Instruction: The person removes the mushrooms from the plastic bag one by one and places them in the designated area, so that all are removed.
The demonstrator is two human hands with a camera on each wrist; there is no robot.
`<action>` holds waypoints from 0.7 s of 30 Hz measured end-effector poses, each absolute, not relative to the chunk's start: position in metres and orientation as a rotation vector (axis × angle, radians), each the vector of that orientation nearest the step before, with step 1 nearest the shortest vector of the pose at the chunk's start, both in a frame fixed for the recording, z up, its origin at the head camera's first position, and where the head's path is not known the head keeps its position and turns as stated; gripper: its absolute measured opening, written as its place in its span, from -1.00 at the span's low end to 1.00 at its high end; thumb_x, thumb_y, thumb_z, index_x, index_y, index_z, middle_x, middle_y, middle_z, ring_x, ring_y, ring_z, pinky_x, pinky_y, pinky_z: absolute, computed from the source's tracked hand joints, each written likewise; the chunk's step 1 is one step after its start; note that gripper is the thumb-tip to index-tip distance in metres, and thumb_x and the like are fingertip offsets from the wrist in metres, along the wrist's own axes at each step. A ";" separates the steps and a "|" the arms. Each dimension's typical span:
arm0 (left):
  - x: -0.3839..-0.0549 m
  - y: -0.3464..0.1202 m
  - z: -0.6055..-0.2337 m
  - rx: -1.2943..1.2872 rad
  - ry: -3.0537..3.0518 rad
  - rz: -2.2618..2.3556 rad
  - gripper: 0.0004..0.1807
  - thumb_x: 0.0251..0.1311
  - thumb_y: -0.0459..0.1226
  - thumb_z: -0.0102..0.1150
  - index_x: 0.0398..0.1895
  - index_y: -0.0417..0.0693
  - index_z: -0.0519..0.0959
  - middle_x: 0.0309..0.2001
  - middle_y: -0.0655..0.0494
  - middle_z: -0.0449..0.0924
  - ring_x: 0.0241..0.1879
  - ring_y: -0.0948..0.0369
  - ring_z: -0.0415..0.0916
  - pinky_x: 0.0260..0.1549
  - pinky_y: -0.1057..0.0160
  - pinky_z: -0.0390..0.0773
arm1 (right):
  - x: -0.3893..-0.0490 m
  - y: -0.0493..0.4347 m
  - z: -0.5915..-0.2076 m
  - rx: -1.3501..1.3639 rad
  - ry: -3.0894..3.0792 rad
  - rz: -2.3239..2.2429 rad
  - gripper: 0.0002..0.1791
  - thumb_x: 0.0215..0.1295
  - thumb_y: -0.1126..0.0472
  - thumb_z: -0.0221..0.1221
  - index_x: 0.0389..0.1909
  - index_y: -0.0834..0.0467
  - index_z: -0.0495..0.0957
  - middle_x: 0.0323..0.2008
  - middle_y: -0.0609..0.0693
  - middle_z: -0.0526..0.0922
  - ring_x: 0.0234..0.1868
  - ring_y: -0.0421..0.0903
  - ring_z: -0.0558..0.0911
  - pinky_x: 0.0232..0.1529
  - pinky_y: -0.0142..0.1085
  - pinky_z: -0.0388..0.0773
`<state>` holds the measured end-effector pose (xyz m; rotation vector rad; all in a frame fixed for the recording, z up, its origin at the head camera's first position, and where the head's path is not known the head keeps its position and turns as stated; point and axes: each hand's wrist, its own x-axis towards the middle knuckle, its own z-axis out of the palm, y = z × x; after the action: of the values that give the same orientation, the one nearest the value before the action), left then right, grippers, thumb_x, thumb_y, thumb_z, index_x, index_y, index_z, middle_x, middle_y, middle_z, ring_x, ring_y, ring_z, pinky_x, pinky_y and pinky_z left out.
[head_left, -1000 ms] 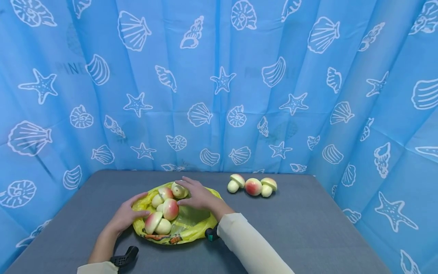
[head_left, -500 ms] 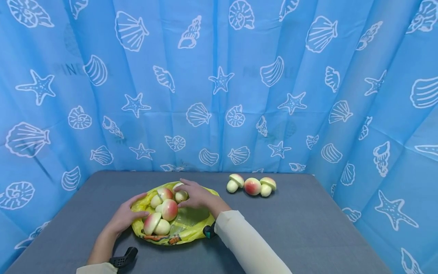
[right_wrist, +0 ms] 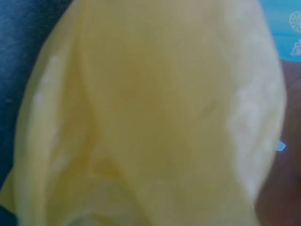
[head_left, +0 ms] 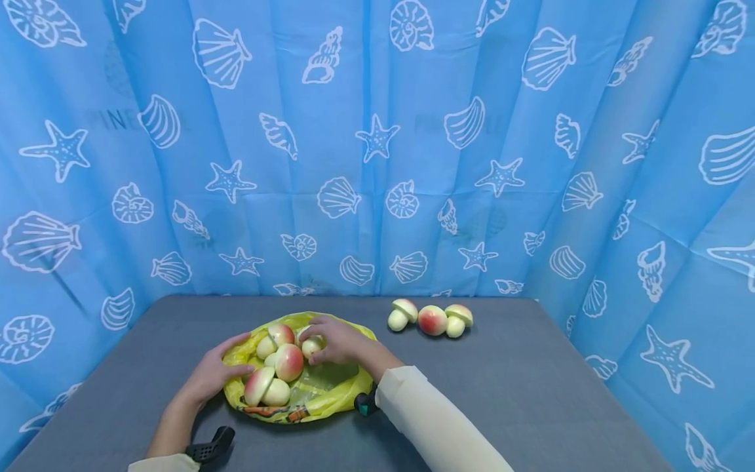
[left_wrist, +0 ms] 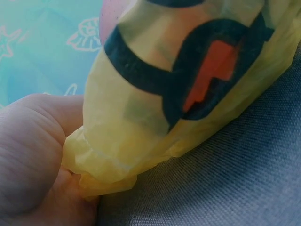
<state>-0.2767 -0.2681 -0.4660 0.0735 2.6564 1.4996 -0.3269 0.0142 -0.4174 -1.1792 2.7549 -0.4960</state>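
In the head view, a yellow plastic bag (head_left: 321, 412) lies spread open on the table, with several toy mushrooms inside. My left hand (head_left: 209, 377) holds the bag's left rim, thumb over the inner side. The left wrist view shows the bag's edge (left_wrist: 106, 165) gathered between thumb and fingers. Inside the bag's far right part, my right hand (head_left: 339, 341) grips a pale toy mushroom (head_left: 312, 346), its cap partly hidden by the fingers. Beside it lie a red-capped mushroom (head_left: 289, 362), another behind (head_left: 281, 334) and one in front (head_left: 257, 385). Yellow plastic (right_wrist: 164, 113) fills most of the right wrist view.
Three more toy mushrooms stand together at the back right: one on the left (head_left: 403, 314), a red-capped one in the middle (head_left: 432, 320) and one on the right (head_left: 459, 320). A blue shell-print curtain (head_left: 377, 216) hangs behind the grey table (head_left: 501, 393).
My right hand has shifted slightly toward me with the mushroom, which has turned and now sits lower in the bag. The left hand stays on the rim. The head view has shifted a little.
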 end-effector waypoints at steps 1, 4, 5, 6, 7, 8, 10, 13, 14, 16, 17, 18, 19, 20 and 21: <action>-0.277 -0.268 -0.466 0.073 2.656 1.499 -0.11 0.12 -0.16 0.36 0.46 -0.22 0.16 0.43 -0.37 0.03 0.37 -0.30 -0.04 0.23 -0.35 0.04 | -0.326 0.015 -0.417 -1.185 2.755 -0.495 -0.52 0.19 0.07 0.36 0.16 -0.08 0.58 0.38 0.08 0.30 0.39 -0.02 0.26 0.32 -0.21 0.24; -0.277 -0.269 -0.467 0.069 2.659 1.496 -0.11 0.12 -0.15 0.36 0.46 -0.22 0.16 0.43 -0.37 0.03 0.37 -0.30 -0.04 0.23 -0.35 0.04 | -0.323 0.017 -0.417 -1.190 2.754 -0.496 -0.53 0.19 0.05 0.36 0.16 -0.08 0.58 0.37 0.09 0.32 0.37 -0.02 0.29 0.30 -0.21 0.27; -0.277 -0.269 -0.467 0.067 2.656 1.498 -0.11 0.12 -0.15 0.36 0.46 -0.21 0.16 0.43 -0.38 0.02 0.37 -0.30 -0.04 0.23 -0.35 0.04 | -0.322 0.018 -0.417 -1.190 2.755 -0.497 -0.53 0.19 0.04 0.36 0.16 -0.08 0.58 0.37 0.08 0.32 0.36 -0.02 0.30 0.29 -0.21 0.29; -0.277 -0.268 -0.467 0.065 2.654 1.501 -0.11 0.12 -0.15 0.36 0.46 -0.21 0.16 0.43 -0.38 0.02 0.37 -0.30 -0.05 0.23 -0.35 0.04 | -0.321 0.019 -0.418 -1.190 2.755 -0.495 -0.53 0.20 0.04 0.35 0.16 -0.08 0.58 0.37 0.08 0.32 0.36 -0.02 0.31 0.29 -0.21 0.29; -0.277 -0.268 -0.467 0.065 2.652 1.503 -0.11 0.12 -0.15 0.36 0.46 -0.21 0.16 0.43 -0.38 0.02 0.37 -0.31 -0.05 0.23 -0.35 0.04 | -0.320 0.020 -0.418 -1.187 2.756 -0.496 -0.53 0.20 0.03 0.35 0.16 -0.09 0.58 0.37 0.08 0.32 0.36 -0.02 0.31 0.28 -0.21 0.29; -0.277 -0.268 -0.467 0.065 2.652 1.502 -0.11 0.12 -0.15 0.36 0.46 -0.21 0.16 0.43 -0.38 0.02 0.37 -0.31 -0.05 0.23 -0.36 0.04 | -0.319 0.021 -0.418 -1.188 2.757 -0.498 -0.53 0.20 0.03 0.35 0.16 -0.10 0.58 0.37 0.08 0.32 0.36 -0.02 0.31 0.28 -0.21 0.29; -0.276 -0.268 -0.467 0.067 2.648 1.503 -0.11 0.12 -0.15 0.36 0.47 -0.21 0.16 0.43 -0.38 0.01 0.37 -0.31 -0.05 0.23 -0.36 0.03 | -0.316 0.023 -0.419 -1.186 2.761 -0.497 -0.53 0.20 0.01 0.35 0.16 -0.11 0.58 0.37 0.07 0.33 0.36 -0.03 0.31 0.29 -0.21 0.29; -0.276 -0.268 -0.467 0.068 2.649 1.502 -0.12 0.13 -0.16 0.36 0.46 -0.20 0.16 0.43 -0.38 0.02 0.37 -0.31 -0.05 0.23 -0.35 0.04 | -0.313 0.027 -0.418 -1.193 2.764 -0.512 -0.52 0.19 0.02 0.36 0.16 -0.09 0.58 0.36 0.08 0.34 0.36 -0.04 0.30 0.29 -0.21 0.28; -0.276 -0.268 -0.467 0.076 2.654 1.496 -0.12 0.13 -0.15 0.35 0.47 -0.21 0.15 0.43 -0.39 0.01 0.37 -0.31 -0.05 0.23 -0.36 0.04 | -0.312 0.028 -0.417 -1.198 2.764 -0.516 -0.52 0.19 0.02 0.36 0.16 -0.09 0.58 0.36 0.08 0.34 0.36 -0.04 0.31 0.29 -0.21 0.28; -0.277 -0.269 -0.467 0.080 2.660 1.494 -0.12 0.13 -0.15 0.35 0.46 -0.22 0.16 0.43 -0.38 0.02 0.37 -0.31 -0.05 0.23 -0.35 0.04 | -0.310 0.031 -0.416 -1.213 2.765 -0.522 -0.52 0.19 0.04 0.36 0.16 -0.08 0.58 0.36 0.08 0.34 0.36 -0.04 0.31 0.29 -0.21 0.29; -0.277 -0.269 -0.467 0.081 2.663 1.494 -0.12 0.13 -0.15 0.36 0.46 -0.21 0.16 0.43 -0.38 0.02 0.37 -0.31 -0.05 0.23 -0.35 0.04 | -0.309 0.032 -0.416 -1.225 2.764 -0.526 -0.52 0.20 0.05 0.36 0.16 -0.08 0.57 0.36 0.09 0.34 0.36 -0.03 0.31 0.29 -0.21 0.29; -0.277 -0.269 -0.468 0.086 2.666 1.492 -0.11 0.13 -0.15 0.36 0.46 -0.22 0.16 0.43 -0.38 0.02 0.37 -0.31 -0.05 0.23 -0.35 0.03 | -0.308 0.034 -0.415 -1.239 2.763 -0.522 -0.52 0.20 0.05 0.35 0.17 -0.07 0.57 0.36 0.09 0.33 0.36 -0.02 0.31 0.29 -0.21 0.29; -0.277 -0.270 -0.468 0.087 2.667 1.491 -0.11 0.13 -0.14 0.36 0.46 -0.22 0.15 0.43 -0.38 0.02 0.37 -0.31 -0.05 0.23 -0.35 0.04 | -0.307 0.035 -0.415 -1.256 2.765 -0.511 -0.52 0.20 0.05 0.35 0.17 -0.07 0.57 0.36 0.09 0.33 0.36 -0.02 0.32 0.29 -0.21 0.29; -0.278 -0.270 -0.468 0.091 2.668 1.488 -0.11 0.13 -0.14 0.36 0.47 -0.22 0.15 0.43 -0.38 0.02 0.37 -0.31 -0.05 0.22 -0.36 0.04 | -0.307 0.037 -0.415 -1.272 2.767 -0.497 -0.52 0.20 0.06 0.35 0.17 -0.07 0.57 0.36 0.09 0.33 0.35 -0.02 0.32 0.28 -0.21 0.29; -0.278 -0.270 -0.468 0.086 2.664 1.494 -0.11 0.12 -0.14 0.36 0.46 -0.21 0.16 0.43 -0.37 0.02 0.37 -0.30 -0.05 0.23 -0.35 0.03 | -0.306 0.039 -0.414 -1.285 2.769 -0.486 -0.51 0.20 0.06 0.35 0.17 -0.06 0.56 0.36 0.09 0.33 0.35 -0.02 0.32 0.28 -0.22 0.29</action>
<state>-0.2777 -0.2698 -0.4685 0.0859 2.6640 1.4940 -0.3060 0.0390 -0.4145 -1.2854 2.7691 -0.4856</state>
